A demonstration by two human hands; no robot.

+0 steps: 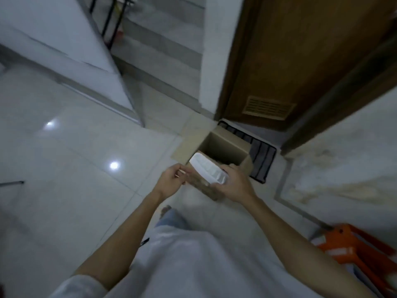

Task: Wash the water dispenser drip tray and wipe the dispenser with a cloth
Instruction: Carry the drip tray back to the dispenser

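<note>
A white ribbed drip tray (208, 170) is held tilted above an open cardboard box (223, 147) on the floor. My right hand (233, 183) grips the tray's near end. My left hand (171, 179) hovers just to the tray's left, with its fingers curled and pinched together; whether they hold anything small is blurred. No water dispenser or cloth is in view.
A brown wooden door (300, 61) with a vent stands ahead, with a dark striped mat (262, 160) at its foot. Stairs (154, 44) rise at the back centre. An orange object (352, 248) lies at the lower right. Glossy white tiles cover the floor (64, 158).
</note>
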